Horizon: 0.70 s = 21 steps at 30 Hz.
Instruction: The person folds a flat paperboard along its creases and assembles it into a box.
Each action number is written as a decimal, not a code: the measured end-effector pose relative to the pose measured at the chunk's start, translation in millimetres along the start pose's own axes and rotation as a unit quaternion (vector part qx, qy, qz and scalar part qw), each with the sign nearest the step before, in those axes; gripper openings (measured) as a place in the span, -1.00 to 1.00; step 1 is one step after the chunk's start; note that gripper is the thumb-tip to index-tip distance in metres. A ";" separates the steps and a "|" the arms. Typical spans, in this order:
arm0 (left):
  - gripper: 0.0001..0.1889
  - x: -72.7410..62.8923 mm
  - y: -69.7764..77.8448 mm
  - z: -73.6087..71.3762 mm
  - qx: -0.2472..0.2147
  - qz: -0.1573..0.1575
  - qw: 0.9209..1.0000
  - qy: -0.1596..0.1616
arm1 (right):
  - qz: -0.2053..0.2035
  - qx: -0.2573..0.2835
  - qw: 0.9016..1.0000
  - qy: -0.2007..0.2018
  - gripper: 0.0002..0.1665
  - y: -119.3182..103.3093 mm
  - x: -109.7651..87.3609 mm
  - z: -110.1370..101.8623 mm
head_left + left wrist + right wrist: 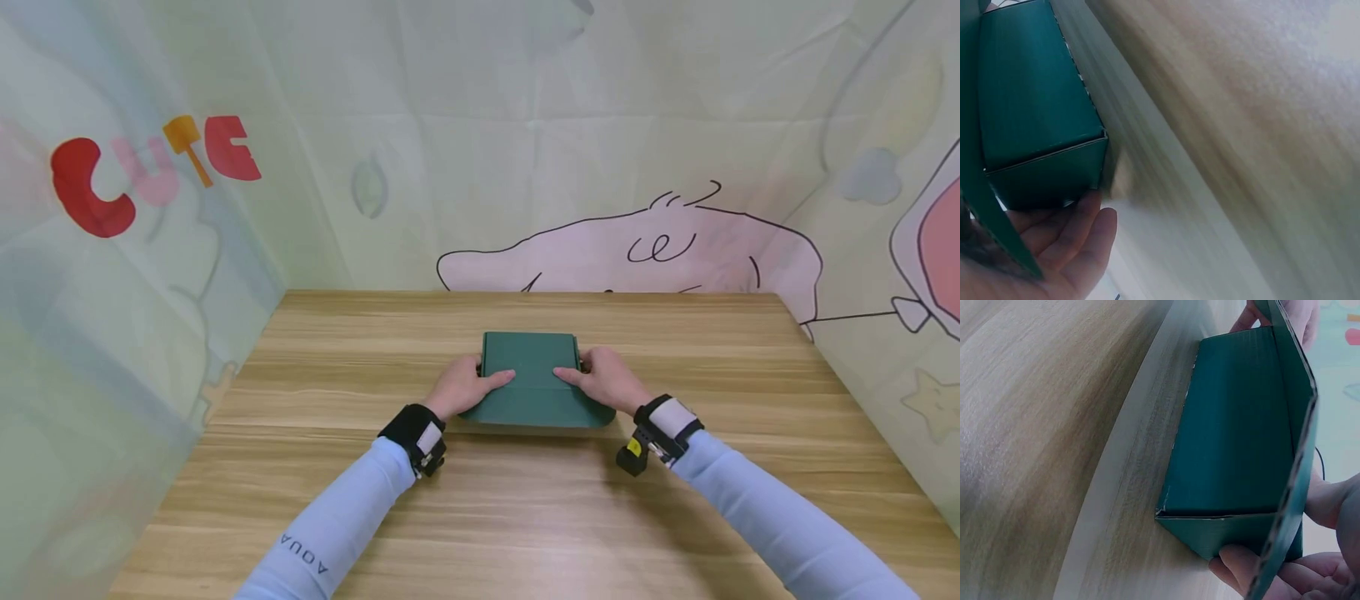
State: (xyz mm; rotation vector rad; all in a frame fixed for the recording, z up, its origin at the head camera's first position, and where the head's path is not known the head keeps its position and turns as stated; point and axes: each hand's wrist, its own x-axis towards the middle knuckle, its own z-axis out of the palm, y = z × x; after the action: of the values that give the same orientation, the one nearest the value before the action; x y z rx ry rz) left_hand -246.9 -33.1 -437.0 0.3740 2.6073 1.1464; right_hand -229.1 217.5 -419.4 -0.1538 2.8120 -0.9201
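Note:
A dark green cardboard box point(529, 358) is in front of me, its lid lying over the top. The lid's front flap point(537, 410) juts out toward me, past the box's front wall point(1232, 425). My left hand point(459, 387) grips the left side, thumb on the lid, with its other fingers around the end wall in the left wrist view. On the opposite side my right hand point(609, 382) holds the box the same way, thumb on the lid and fingers low against the end wall. The box's inside is hidden.
The box is over a wood-grain table point(337, 350). Behind the table and along its sides hangs a pale printed curtain point(480, 167) with cartoon figures and red letters. A dark camera point(633, 454) hangs from the strap on my right wrist.

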 end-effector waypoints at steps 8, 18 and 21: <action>-0.47 0.3 -0.6 -2.9 0.011 0.005 1.000 -0.008 | -0.008 0.008 1.000 0.012 -0.48 5.2 0.9 1.1; -0.18 -1.2 -3.2 -12.9 -0.006 -0.012 1.000 -0.026 | 0.012 0.048 0.998 -0.026 -0.03 9.9 -1.6 -5.6; -0.09 -2.5 -7.7 -14.6 -0.013 -0.010 1.000 -0.026 | 0.018 0.056 0.997 -0.040 0.13 11.4 -4.7 -10.6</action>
State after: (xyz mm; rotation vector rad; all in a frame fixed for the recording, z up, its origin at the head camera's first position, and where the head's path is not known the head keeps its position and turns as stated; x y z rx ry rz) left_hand -250.6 -48.9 -432.9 0.3672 2.5439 1.1472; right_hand -227.1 233.5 -417.1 -0.1212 2.6736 -1.0372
